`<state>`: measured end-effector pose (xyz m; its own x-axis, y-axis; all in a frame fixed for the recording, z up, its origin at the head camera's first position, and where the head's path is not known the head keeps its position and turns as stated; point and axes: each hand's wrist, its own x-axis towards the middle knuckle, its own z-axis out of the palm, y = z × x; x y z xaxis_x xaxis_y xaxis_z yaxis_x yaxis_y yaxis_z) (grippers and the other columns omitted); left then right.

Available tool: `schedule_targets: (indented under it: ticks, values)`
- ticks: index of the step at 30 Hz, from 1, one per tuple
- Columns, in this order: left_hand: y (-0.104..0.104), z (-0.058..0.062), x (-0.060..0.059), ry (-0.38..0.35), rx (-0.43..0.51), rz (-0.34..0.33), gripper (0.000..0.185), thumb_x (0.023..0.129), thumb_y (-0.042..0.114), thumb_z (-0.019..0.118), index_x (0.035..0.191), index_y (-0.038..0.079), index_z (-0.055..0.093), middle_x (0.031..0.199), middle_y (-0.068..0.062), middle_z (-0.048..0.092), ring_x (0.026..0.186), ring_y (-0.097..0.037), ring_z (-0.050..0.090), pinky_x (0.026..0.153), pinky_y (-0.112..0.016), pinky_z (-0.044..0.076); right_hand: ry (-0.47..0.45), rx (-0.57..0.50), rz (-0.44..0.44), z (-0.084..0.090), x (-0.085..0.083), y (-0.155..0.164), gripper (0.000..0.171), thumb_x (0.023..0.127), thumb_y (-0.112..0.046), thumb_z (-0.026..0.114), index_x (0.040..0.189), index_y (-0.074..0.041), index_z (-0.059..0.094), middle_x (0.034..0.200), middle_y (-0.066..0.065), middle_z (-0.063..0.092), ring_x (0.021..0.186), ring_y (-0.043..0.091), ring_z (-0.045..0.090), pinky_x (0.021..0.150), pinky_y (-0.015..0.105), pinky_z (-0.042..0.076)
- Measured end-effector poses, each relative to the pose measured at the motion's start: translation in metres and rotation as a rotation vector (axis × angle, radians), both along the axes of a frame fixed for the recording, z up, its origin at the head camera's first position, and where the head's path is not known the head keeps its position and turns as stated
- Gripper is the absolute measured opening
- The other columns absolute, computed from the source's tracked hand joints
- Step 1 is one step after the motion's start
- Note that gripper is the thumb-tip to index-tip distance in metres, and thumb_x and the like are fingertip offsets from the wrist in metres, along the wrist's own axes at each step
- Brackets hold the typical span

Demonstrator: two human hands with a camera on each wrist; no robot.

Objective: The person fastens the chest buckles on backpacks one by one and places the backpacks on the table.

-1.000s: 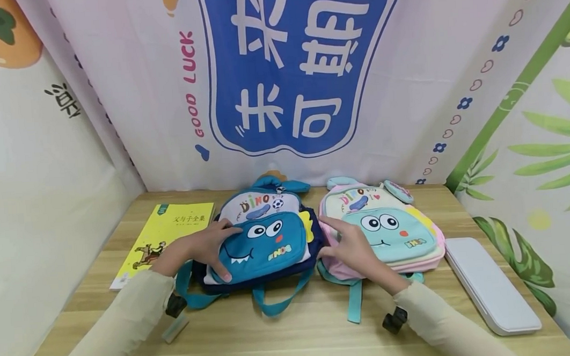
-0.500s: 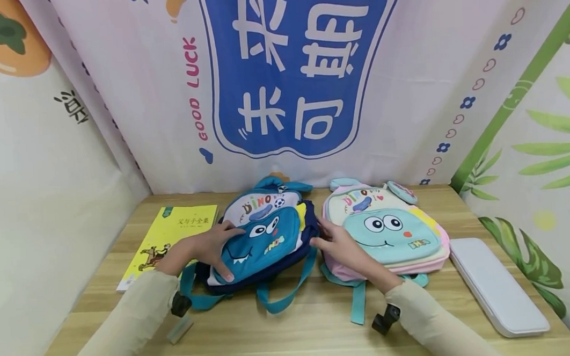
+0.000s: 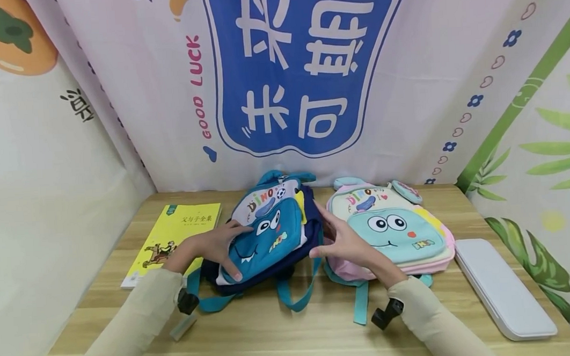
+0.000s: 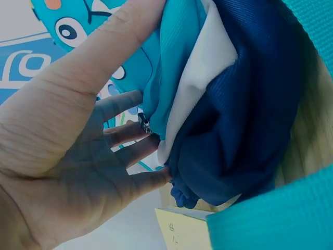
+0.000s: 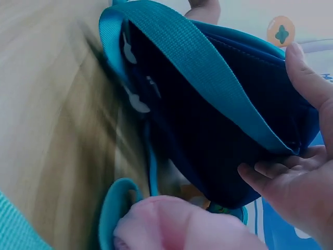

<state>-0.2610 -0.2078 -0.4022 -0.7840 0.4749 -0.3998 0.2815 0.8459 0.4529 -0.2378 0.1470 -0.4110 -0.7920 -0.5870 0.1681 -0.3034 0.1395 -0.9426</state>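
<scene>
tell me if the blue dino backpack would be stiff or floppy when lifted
The blue backpack is probably floppy, since its navy fabric falls in soft folds. Its teal strap loops slackly, so it may swing or catch. The fabric's faint visible ribbing suggests decent grip.

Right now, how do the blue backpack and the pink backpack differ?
The blue backpack tilts between the left hand and right hand; the pink backpack lies flatter on the table. The blue backpack's front pocket is teal; the pink backpack's is pale mint. A football print marks the blue backpack, a heart print the pink backpack. Both have cartoon eyes and DINO lettering.
</scene>
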Motion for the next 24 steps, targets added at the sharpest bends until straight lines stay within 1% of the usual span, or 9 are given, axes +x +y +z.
schedule_targets:
  ticks: [3,5,8,11,13,15,18,21,24]
  values:
    - [0.005,-0.001,0.0,-0.01,0.019,0.012,0.122,0.064,0.057,0.092,0.161,0.021,0.029,0.156,-0.017,0.028,0.136,-0.039,0.035,0.11,-0.061,0.042,0.022,-0.007,-0.017,0.005,0.001,0.002,0.106,0.084,-0.032,0.086,0.163,-0.033,0.016,0.169,-0.004,0.023,0.154,0.023,0.03,0.119,0.047,0.034]
    - [0.009,-0.001,0.0,-0.012,0.031,0.017,0.121,0.064,0.058,0.092,0.161,0.023,0.029,0.157,-0.016,0.028,0.136,-0.039,0.035,0.11,-0.06,0.042,0.05,-0.017,-0.023,0.009,0.001,0.002,0.104,0.084,-0.03,0.085,0.163,-0.032,0.018,0.17,-0.003,0.023,0.154,0.024,0.031,0.12,0.047,0.032]
    - [0.016,-0.001,0.0,-0.014,0.061,0.018,0.12,0.065,0.058,0.092,0.161,0.023,0.028,0.158,-0.016,0.027,0.138,-0.039,0.035,0.111,-0.061,0.041,0.094,-0.011,-0.043,0.019,0.0,0.004,0.102,0.084,-0.034,0.085,0.163,-0.031,0.021,0.169,-0.002,0.024,0.153,0.025,0.033,0.12,0.048,0.032]
    - [0.023,-0.002,0.0,-0.019,0.1,0.02,0.119,0.067,0.059,0.09,0.161,0.024,0.026,0.161,-0.017,0.022,0.14,-0.04,0.033,0.112,-0.062,0.04,0.136,0.009,-0.07,0.032,-0.003,0.005,0.1,0.083,-0.038,0.085,0.162,-0.031,0.025,0.168,0.002,0.028,0.151,0.026,0.038,0.119,0.05,0.034]
    - [0.028,-0.003,-0.001,-0.026,0.134,0.02,0.12,0.068,0.06,0.089,0.161,0.024,0.024,0.164,-0.018,0.018,0.142,-0.041,0.03,0.113,-0.063,0.038,0.167,0.022,-0.093,0.042,-0.005,0.006,0.097,0.082,-0.039,0.086,0.161,-0.03,0.03,0.166,0.004,0.032,0.149,0.026,0.04,0.118,0.05,0.035]
    - [0.032,-0.004,-0.002,-0.028,0.18,0.01,0.12,0.069,0.06,0.088,0.162,0.023,0.022,0.166,-0.019,0.014,0.145,-0.042,0.027,0.114,-0.064,0.036,0.202,0.021,-0.093,0.052,-0.008,0.006,0.095,0.082,-0.036,0.086,0.16,-0.026,0.033,0.165,0.006,0.034,0.147,0.028,0.043,0.117,0.05,0.036]
    - [0.038,-0.007,-0.004,-0.024,0.251,-0.011,0.121,0.071,0.059,0.088,0.163,0.02,0.02,0.167,-0.02,0.01,0.148,-0.042,0.024,0.116,-0.065,0.032,0.231,0.052,-0.107,0.067,-0.01,0.004,0.092,0.082,-0.033,0.087,0.159,-0.027,0.037,0.165,0.004,0.035,0.145,0.026,0.046,0.117,0.048,0.038]
    - [0.045,-0.009,-0.005,-0.017,0.316,-0.018,0.121,0.071,0.057,0.089,0.163,0.019,0.019,0.167,-0.019,0.011,0.148,-0.041,0.024,0.117,-0.064,0.031,0.253,0.088,-0.111,0.081,-0.011,0.002,0.089,0.083,-0.03,0.086,0.158,-0.028,0.038,0.165,0.002,0.034,0.145,0.025,0.046,0.116,0.047,0.04]
    - [0.052,-0.012,-0.007,-0.008,0.374,-0.028,0.122,0.071,0.053,0.09,0.163,0.018,0.018,0.167,-0.017,0.014,0.148,-0.04,0.025,0.119,-0.063,0.029,0.28,0.093,-0.1,0.094,-0.014,-0.001,0.087,0.084,-0.025,0.086,0.157,-0.025,0.04,0.164,0.004,0.036,0.145,0.025,0.047,0.116,0.046,0.041]
